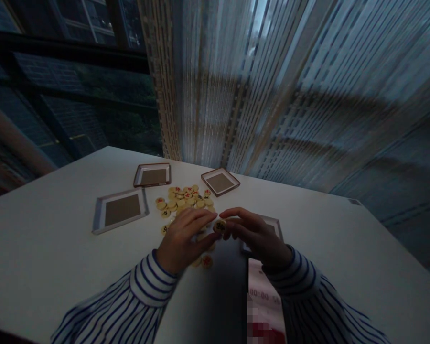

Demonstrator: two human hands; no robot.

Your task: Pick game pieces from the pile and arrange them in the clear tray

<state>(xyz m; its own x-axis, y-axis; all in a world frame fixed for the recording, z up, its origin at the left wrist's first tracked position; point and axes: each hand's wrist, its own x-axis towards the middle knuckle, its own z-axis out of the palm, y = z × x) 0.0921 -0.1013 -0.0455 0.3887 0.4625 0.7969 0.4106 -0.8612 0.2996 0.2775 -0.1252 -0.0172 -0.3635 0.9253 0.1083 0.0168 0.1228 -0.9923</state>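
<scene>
A round, pale xiangqi piece (220,226) with a black character is held up between my two hands over the table. My left hand (186,234) has its thumb at the lower edge of the piece and its fingers close to the top. From the other side, the fingertips of my right hand (256,234) meet the piece's right edge. Beneath and beyond my left hand lies a loose heap of xiangqi pieces (188,195), some with red characters, some with black, some blank side up. A red-marked piece (207,261) lies nearer me, below my hands.
Shallow trays stand around the heap: a grey-rimmed tray (99,210) at left, brown-rimmed trays (139,175) (232,187) behind, and another tray (277,227) partly behind my right hand. A lit screen (265,291) lies by my right forearm. Curtains (229,86) hang beyond the white table (329,248).
</scene>
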